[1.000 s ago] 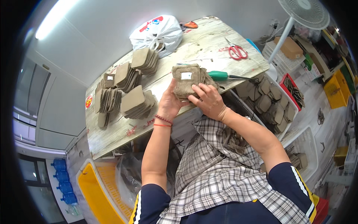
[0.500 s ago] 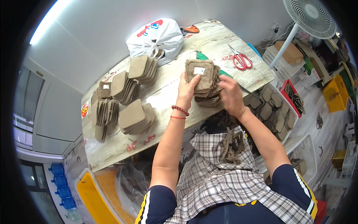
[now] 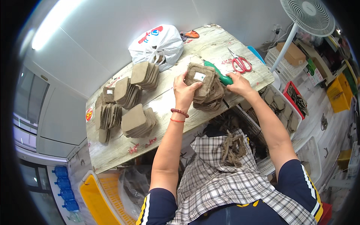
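Observation:
My left hand point(image 3: 183, 90) grips the left side of a stack of brown fuzzy fabric pads point(image 3: 204, 80), thumb on top and fingers at the side. The uppermost pad carries a small white label. Right beside the stack, my right hand point(image 3: 240, 84) has its thumb and fingers closed at the near end of a green hand tool point(image 3: 221, 75). That tool is slim with a pointed far tip, and its exact kind is unclear. Further right lie scissors point(image 3: 242, 64) with red handles. Several stacks of smoother brown pads point(image 3: 135, 119) stand on the table's left half.
A white plastic bag point(image 3: 157, 47) sits at the wooden table's point(image 3: 168, 112) back edge. Crates of brown pads point(image 3: 279, 103) stand at the right, near a white fan point(image 3: 309, 17). A yellow basket point(image 3: 93, 195) is at lower left. Brown scraps point(image 3: 233, 150) lie on my checked apron.
My right hand has gone from the stack's right edge to the green tool and closed on its near end. My left hand still holds the stack, which is slightly turned.

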The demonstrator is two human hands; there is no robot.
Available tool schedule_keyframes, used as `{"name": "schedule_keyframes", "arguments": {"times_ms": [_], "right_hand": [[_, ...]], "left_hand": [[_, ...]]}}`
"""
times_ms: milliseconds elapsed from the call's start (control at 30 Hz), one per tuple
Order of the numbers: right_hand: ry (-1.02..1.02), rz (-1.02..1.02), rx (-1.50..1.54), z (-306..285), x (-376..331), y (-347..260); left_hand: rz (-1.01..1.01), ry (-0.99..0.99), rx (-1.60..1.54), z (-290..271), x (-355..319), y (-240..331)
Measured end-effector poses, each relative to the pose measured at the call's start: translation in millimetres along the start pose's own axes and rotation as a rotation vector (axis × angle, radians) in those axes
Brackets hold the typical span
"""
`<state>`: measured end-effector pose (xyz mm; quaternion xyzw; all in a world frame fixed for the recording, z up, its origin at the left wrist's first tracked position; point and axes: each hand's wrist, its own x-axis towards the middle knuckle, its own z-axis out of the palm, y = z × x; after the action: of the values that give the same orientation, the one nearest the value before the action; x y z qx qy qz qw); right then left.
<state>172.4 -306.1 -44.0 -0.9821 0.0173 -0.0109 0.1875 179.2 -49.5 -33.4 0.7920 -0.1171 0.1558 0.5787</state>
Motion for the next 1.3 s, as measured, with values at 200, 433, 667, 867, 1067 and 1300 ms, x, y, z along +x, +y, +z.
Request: {"name": "schedule_keyframes", "arguments": {"times_ms": [200, 433, 667, 867, 1067, 1300], "right_hand": [[-0.016, 0.119, -0.064, -18.2, -37.0, 10.4], [0.307, -0.040, -0.094, 12.1, -22.6, 7.5], [0.149, 0.069, -0.014, 10.4, -8.9, 12.2], [0.102, 0.166, 0.370, -16.7, -49.2, 14.4], [0.168, 0.192, 0.618, -21.6, -109.9, 24.7], [0.179, 0.234, 0.839, -26.1, -176.4, 7.2]], "left_hand": [[0.104, -0.040, 0.123, 17.6, -15.0, 17.0], [0.256, -0.147, 0.582, 22.4, -24.4, 50.7], [0.143, -0.149, 0.657, 20.8, -21.4, 51.7], [-0.096, 0.009, -0.063, 2.5, -7.9, 10.7], [-0.278, 0.081, 0.240, 4.0, -18.6, 19.9], [-0.236, 0.125, -0.271, 5.4, -21.5, 28.3]]}}
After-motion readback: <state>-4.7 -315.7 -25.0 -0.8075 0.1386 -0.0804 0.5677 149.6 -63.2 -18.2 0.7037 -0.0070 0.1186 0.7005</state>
